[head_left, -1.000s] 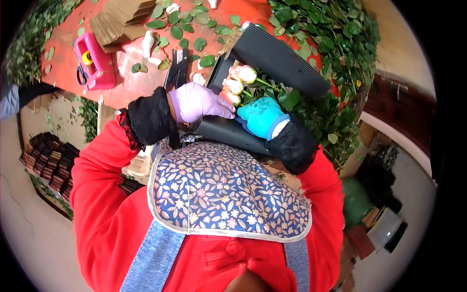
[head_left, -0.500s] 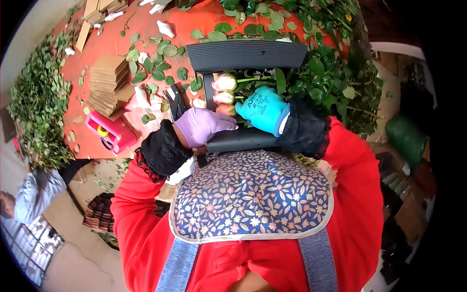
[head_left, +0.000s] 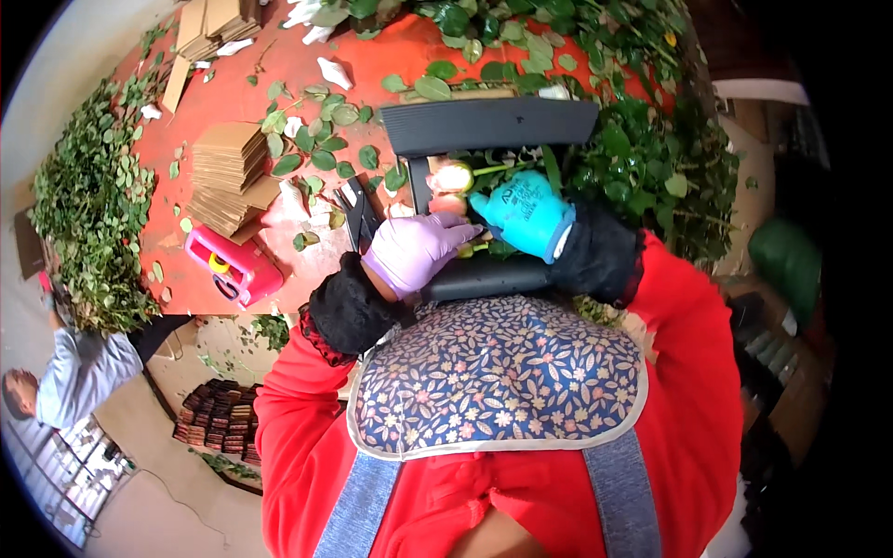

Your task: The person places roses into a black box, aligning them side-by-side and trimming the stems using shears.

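Pink-and-cream roses (head_left: 451,177) lie in a black ridged trough (head_left: 493,126), their heads at its left end and stems running right. My left hand (head_left: 420,249), in a thin purple glove, is closed at the near rose heads, fingertips pressed together and hiding most of what they grip. A bit of green stem shows just past those fingertips. Close beside it, my right hand (head_left: 526,212) in a blue coated glove curls over the stems, its thumb side towards the heads. What lies under its fingers is hidden.
Left of the trough are a black stapler-like tool (head_left: 358,212), stacked cardboard pieces (head_left: 228,163) and a pink container (head_left: 234,265). Leafy stems (head_left: 642,167) pile up on the right, more greenery (head_left: 88,205) at far left. Another person (head_left: 84,372) is beyond the red table's left side.
My left hand has moved up over the near rose heads, covering part of them, and its fingers now meet close to my right hand. The whole view has shifted slightly.
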Demonstrator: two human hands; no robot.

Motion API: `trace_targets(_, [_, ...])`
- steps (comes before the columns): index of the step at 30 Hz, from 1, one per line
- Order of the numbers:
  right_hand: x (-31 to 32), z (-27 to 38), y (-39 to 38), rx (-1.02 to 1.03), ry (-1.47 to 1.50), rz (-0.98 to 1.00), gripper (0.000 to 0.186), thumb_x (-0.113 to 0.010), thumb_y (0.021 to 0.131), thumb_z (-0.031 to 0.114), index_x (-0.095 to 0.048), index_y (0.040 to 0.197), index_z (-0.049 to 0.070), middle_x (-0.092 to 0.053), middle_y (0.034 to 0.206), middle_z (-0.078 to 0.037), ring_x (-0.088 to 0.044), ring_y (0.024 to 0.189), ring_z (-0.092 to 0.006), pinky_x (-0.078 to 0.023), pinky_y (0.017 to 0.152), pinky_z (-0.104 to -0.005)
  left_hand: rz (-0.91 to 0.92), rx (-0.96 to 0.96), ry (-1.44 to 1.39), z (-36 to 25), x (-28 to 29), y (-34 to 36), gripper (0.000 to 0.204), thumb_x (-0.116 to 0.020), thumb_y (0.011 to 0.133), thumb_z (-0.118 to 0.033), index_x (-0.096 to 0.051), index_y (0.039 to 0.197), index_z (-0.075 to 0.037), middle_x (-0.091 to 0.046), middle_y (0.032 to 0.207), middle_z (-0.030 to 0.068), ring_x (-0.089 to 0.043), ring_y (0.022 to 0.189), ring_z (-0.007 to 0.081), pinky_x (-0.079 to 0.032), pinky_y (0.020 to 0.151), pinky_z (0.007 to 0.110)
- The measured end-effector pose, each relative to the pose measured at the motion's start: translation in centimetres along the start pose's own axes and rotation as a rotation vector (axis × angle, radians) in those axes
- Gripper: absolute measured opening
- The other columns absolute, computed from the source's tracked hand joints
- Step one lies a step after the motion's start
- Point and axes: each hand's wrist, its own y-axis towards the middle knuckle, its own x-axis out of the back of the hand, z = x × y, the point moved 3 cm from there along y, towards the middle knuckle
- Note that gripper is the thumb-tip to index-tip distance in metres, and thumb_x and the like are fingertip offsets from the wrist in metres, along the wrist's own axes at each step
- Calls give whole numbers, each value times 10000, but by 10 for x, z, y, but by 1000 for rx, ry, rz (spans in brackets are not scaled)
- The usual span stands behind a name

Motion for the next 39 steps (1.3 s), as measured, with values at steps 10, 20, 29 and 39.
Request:
trace_targets(10, [63, -12, 6, -182, -56, -163, 263, -582, 982, 318, -656, 1053, 75, -662, 644, -38, -668, 589, -256, -480, 561, -442, -56, 58, 235, 2, -13, -4, 327, -654, 939, -246, -698, 1257, -188, -642, 1385, 8, -741, 745, 232, -582, 598, 362])
trace_targets(20, [48, -33, -16, -141, 342, -390, 154, -781, 853, 154, -678, 952, 97, -661, 717, -111, -669, 705, -329, -511, 641, -461, -213, 53, 95, 10, -5, -1, 368, -663, 883, -108, -704, 1239, -191, -641, 1310, 92, -724, 919, 310, -608, 719, 387])
trace_targets(29, [50, -29, 1, -172, 132, -490, 151, -737, 883, 193, -688, 998, 109, -663, 703, -103, -671, 673, -320, -501, 606, -477, -11, 180, 118, 3, -16, 6, 442, -703, 920, -233, -638, 1356, -192, -555, 1480, 98, -745, 876, 304, -601, 678, 410])
trace_targets(39, [20, -22, 39, -228, -128, -216, 167, -675, 842, 190, -628, 945, 68, -681, 683, -106, -707, 658, -315, -543, 572, -459, -32, 183, 186, 6, -22, 2, 535, -720, 907, -265, -598, 1420, -174, -481, 1569, 69, -749, 858, 293, -606, 662, 404])
